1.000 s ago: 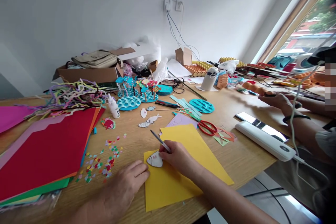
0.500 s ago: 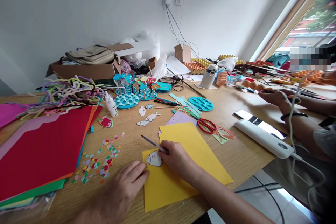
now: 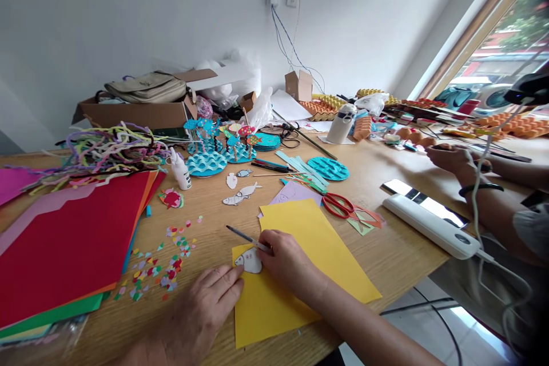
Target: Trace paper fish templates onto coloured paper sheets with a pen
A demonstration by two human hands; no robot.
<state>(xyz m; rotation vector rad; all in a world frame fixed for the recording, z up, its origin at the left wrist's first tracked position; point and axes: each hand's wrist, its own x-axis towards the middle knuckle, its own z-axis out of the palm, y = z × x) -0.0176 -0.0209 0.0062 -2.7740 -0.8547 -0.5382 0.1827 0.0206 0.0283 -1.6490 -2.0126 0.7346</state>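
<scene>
A sheet of yellow paper (image 3: 300, 291) lies at the table's front edge, with a white paper fish cutout (image 3: 251, 262) flat on its upper left corner. My right hand (image 3: 285, 257) is closed around a pen (image 3: 244, 236), held sideways with one end pointing up and left; its fingers rest against the fish's right end. Stretched out flat, my left hand (image 3: 210, 300) lies across the sheet's left edge, its fingertips at the fish's nose. Small paper scraps (image 3: 171, 263) are scattered left of it.
Coloured sheets (image 3: 81, 251) are stacked left, near a glue bottle (image 3: 180, 168). Red-handled scissors (image 3: 338, 205) lie beyond the yellow paper. At right are a white power strip (image 3: 429, 226), a phone (image 3: 420, 200) and another person's hands (image 3: 454, 160). Blue wavy discs (image 3: 328, 168) stand behind.
The fish cutout has slid slightly left on the yellow paper, along with my right hand and the pen. My left fingertips now meet its nose.
</scene>
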